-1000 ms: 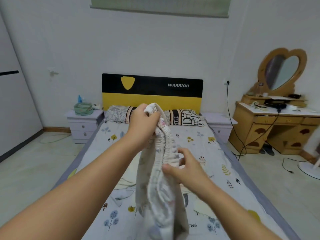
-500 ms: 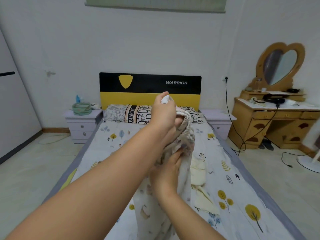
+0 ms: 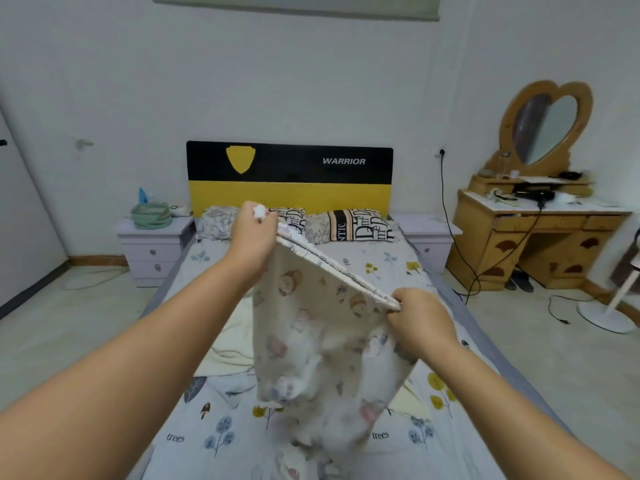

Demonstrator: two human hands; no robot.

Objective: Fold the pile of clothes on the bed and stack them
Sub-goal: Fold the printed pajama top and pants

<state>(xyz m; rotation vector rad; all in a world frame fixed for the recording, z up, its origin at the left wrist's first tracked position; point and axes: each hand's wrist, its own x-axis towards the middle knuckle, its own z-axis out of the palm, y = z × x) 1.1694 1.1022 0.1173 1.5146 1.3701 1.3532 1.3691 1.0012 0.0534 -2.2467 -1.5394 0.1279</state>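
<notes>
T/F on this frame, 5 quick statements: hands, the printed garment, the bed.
1. Both hands grip the printed garment by its waistband. True: left hand and right hand hold opposite ends.
2. The waistband is bunched up between the hands. False: it is stretched out straight.
3. The left hand is higher than the right. True.
4. The garment lies flat on the bed. False: it hangs from the hands above the bed.
5. A cream cloth lies on the bed behind the garment. True.
</notes>
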